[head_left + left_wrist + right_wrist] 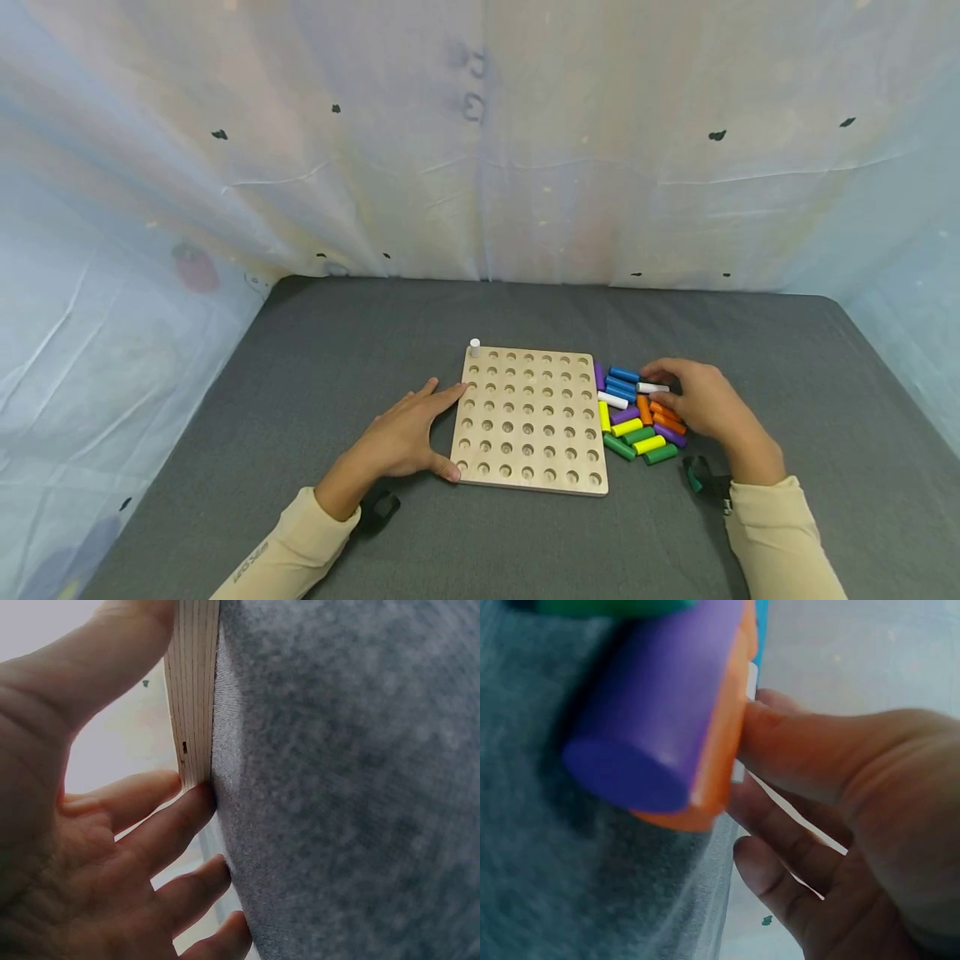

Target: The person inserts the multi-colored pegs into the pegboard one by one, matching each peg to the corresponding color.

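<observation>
A pale wooden pegboard (pixel 527 421) with rows of round holes lies on the grey table. One white peg (pixel 475 347) stands upright at its far left corner. My left hand (pixel 405 433) is spread along the board's left side, thumb at the near corner and fingertips on the edge; the layered board edge (pixel 196 697) shows in the left wrist view. To the right of the board, my right hand (pixel 705 400) pinches a white peg (pixel 652 387) between thumb and fingers. In the right wrist view, purple (pixel 649 712) and orange pegs partly hide it.
Loose pegs in several colours lie heaped against the board's right side, among them a blue peg (pixel 624 374), a yellow peg (pixel 648 445) and a green peg (pixel 661 454). Pale curtain sheets (pixel 480 208) hang behind and beside the grey table (pixel 375 333).
</observation>
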`<action>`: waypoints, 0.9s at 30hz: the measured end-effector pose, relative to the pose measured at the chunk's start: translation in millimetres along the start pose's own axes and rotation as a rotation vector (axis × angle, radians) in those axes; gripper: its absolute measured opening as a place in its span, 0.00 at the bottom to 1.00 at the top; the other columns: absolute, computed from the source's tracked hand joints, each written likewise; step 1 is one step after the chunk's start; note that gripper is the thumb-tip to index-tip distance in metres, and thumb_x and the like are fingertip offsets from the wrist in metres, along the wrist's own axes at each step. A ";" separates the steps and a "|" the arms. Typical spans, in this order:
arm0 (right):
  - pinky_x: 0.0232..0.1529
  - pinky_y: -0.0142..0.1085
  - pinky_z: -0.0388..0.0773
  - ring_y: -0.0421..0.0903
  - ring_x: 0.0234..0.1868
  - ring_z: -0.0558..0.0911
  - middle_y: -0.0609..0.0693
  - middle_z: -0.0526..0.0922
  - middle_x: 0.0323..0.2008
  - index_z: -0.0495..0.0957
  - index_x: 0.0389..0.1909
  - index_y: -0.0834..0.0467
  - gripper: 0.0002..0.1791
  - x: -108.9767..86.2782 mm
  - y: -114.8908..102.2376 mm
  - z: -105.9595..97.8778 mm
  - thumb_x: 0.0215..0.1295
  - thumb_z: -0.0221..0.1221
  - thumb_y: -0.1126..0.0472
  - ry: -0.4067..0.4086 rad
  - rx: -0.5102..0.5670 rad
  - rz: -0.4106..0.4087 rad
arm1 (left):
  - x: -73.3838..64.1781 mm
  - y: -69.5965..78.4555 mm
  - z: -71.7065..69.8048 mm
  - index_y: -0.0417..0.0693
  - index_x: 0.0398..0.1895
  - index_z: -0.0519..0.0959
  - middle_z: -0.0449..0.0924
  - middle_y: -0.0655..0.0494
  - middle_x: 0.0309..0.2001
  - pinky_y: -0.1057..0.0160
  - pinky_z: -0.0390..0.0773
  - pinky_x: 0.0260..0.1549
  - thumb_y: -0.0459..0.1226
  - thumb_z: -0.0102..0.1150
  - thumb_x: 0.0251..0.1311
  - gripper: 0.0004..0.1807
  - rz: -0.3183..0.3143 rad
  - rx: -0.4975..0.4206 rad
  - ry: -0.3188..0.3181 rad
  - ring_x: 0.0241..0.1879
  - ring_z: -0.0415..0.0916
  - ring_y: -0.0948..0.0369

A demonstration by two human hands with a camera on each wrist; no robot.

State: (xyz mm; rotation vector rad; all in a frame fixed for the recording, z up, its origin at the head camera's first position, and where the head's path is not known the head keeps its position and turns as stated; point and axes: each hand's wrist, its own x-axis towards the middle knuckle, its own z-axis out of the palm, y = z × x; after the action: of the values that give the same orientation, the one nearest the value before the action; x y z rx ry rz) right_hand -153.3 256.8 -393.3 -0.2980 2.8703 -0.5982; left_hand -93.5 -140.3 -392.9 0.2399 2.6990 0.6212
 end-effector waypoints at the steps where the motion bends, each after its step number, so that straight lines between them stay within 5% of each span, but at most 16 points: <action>1: 0.55 0.61 0.74 0.58 0.49 0.80 0.59 0.84 0.49 0.80 0.55 0.58 0.15 0.3 -0.4 0.5 0.67 0.62 0.63 0.003 0.001 0.001 | -0.1 0.2 -0.2 0.72 0.77 0.57 0.49 0.45 0.80 0.20 0.58 0.58 0.53 0.85 0.28 0.66 0.001 -0.001 0.000 0.74 0.53 0.33; 11: 0.50 0.58 0.77 0.55 0.44 0.79 0.59 0.84 0.46 0.80 0.55 0.59 0.16 -2.8 -1.9 -5.1 0.66 0.63 0.64 0.042 -0.020 0.014 | 0.3 -0.3 -0.8 0.73 0.77 0.56 0.49 0.46 0.80 0.20 0.57 0.57 0.52 0.84 0.29 0.66 0.004 -0.013 -0.008 0.74 0.52 0.33; 27: 0.52 0.60 0.77 0.59 0.49 0.78 0.62 0.79 0.53 0.78 0.60 0.58 0.18 -4.6 1.3 -6.8 0.70 0.60 0.62 0.092 -0.014 0.000 | 1.1 -1.7 0.6 0.71 0.78 0.56 0.48 0.43 0.80 0.20 0.57 0.57 0.52 0.84 0.28 0.67 0.006 -0.035 -0.016 0.74 0.50 0.29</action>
State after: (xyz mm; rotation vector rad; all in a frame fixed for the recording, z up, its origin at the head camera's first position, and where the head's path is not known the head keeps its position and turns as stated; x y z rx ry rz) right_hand -150.7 261.5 -387.1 -0.2800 2.9636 -0.6067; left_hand -94.4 -141.3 -394.5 0.2427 2.6703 0.6651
